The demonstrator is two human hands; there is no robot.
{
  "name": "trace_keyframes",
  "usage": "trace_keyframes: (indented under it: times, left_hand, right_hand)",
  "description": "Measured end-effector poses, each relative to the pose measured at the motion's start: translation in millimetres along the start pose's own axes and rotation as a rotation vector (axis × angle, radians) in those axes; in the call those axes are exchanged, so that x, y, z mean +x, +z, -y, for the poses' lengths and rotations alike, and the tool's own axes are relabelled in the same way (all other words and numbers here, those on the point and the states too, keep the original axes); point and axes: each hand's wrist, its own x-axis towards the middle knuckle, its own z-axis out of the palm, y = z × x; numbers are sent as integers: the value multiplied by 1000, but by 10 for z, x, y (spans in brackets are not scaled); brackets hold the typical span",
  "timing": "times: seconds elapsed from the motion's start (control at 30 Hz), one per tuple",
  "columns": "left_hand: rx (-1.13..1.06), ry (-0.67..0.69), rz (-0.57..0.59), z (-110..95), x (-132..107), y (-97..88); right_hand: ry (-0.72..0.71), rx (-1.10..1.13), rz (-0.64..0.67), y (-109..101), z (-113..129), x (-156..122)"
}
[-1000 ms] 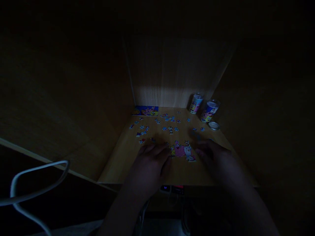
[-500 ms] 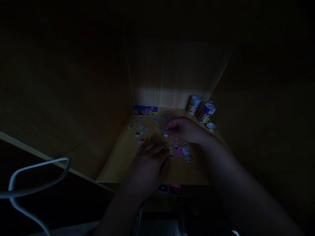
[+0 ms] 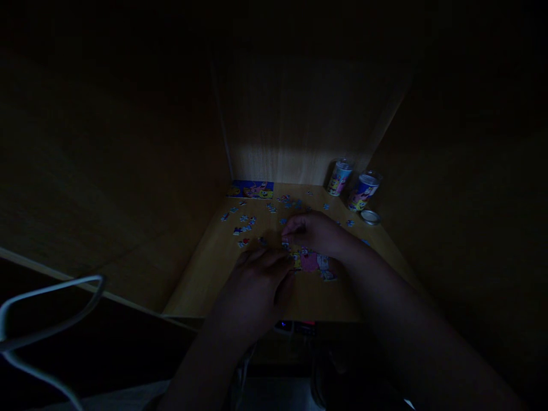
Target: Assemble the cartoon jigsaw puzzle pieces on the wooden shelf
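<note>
The light is dim. A partly joined jigsaw puzzle (image 3: pixel 309 260) with pink, yellow and white cartoon figures lies on the wooden surface between my hands. My left hand (image 3: pixel 256 282) rests palm down at its left edge, fingers stretched forward and thumb apart, fingertips against that edge. Thumb and forefinger of my right hand (image 3: pixel 314 231) are pinched on a small puzzle piece (image 3: pixel 285 244) just above the puzzle's upper left corner. Several loose puzzle pieces (image 3: pixel 244 229) lie beyond my left hand, and further puzzle pieces (image 3: pixel 287 201) lie beyond the right.
Two cartoon-printed cans (image 3: pixel 339 178) (image 3: pixel 363 191) stand at the back right, with a round lid (image 3: pixel 370 217) before them. A printed picture strip (image 3: pixel 252 189) lies along the back panel. Wooden walls enclose both sides. A white cable (image 3: pixel 51 285) loops at lower left.
My right hand has brought the puzzle piece down and slightly left, closer to the joined puzzle's upper left corner. My left hand stays at the puzzle's edge. The view has shifted slightly.
</note>
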Motion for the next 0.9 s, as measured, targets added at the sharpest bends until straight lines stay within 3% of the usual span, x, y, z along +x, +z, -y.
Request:
trace_keyframes:
  times: [0.9]
  left_hand:
    - [23, -2, 10, 10, -4, -6]
  right_hand:
    - [-128, -136, -44, 14, -58, 40]
